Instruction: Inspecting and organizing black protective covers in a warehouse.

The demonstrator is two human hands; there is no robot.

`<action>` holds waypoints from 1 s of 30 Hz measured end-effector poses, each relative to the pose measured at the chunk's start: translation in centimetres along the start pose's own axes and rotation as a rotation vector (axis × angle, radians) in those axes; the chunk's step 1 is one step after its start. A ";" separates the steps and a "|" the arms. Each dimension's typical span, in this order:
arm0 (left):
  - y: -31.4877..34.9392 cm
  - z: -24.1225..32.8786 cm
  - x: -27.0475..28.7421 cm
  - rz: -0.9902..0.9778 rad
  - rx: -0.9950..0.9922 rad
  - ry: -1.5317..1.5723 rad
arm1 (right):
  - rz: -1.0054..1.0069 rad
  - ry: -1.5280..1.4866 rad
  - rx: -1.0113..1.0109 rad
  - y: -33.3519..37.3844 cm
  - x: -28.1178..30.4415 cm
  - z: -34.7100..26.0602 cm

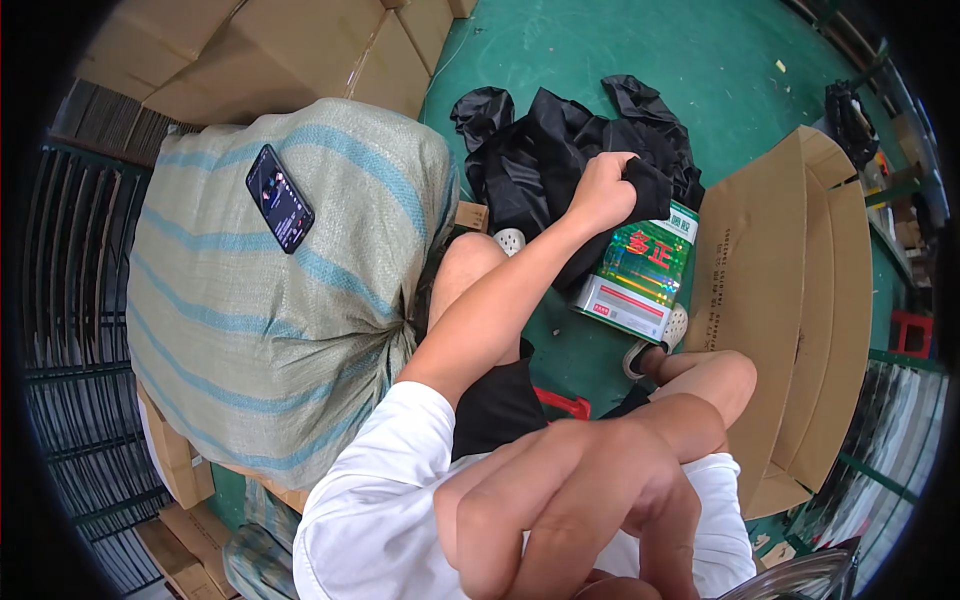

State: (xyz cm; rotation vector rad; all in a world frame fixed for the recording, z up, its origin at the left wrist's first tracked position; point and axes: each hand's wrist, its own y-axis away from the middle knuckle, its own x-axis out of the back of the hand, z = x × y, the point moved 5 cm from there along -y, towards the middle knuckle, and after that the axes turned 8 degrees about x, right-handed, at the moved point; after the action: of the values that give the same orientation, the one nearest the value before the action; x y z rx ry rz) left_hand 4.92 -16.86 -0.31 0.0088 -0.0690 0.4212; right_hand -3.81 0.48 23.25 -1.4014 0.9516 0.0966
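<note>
My left hand is stretched out ahead, its fingers closed round a bunched part of a black cloth. The cloth is thin and slightly shiny. It lies in a crumpled heap on the green floor, with folds reaching beside a metal can. That rectangular can, green and silver with red marks, stands below my left hand. Very close to the camera, my right hand is raised with its fingers bent. Its fingertips run to the lower edge, so what they hold, if anything, is hidden.
At left, a phone with a lit screen lies on a bulging woven sack with blue stripes. An open cardboard box stands at right. Cartons are stacked behind the sack. A red plastic edge shows between my legs.
</note>
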 end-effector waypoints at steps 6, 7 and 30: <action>1.0 0.7 0.5 0.008 -0.043 0.011 | -0.194 -0.146 0.106 0.1 0.3 2.1; 1.1 0.7 0.7 0.010 -0.037 -0.001 | -0.194 -0.141 0.104 0.4 0.2 2.1; 1.3 0.6 1.1 0.012 -0.046 -0.061 | -0.333 1.111 0.076 1.6 -4.4 -3.8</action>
State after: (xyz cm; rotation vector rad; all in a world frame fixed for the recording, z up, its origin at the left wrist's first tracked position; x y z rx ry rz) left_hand 5.32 -15.23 0.36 -0.0243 -0.1390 0.4311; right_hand -9.49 -0.39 25.17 -1.5022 1.5533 -1.0524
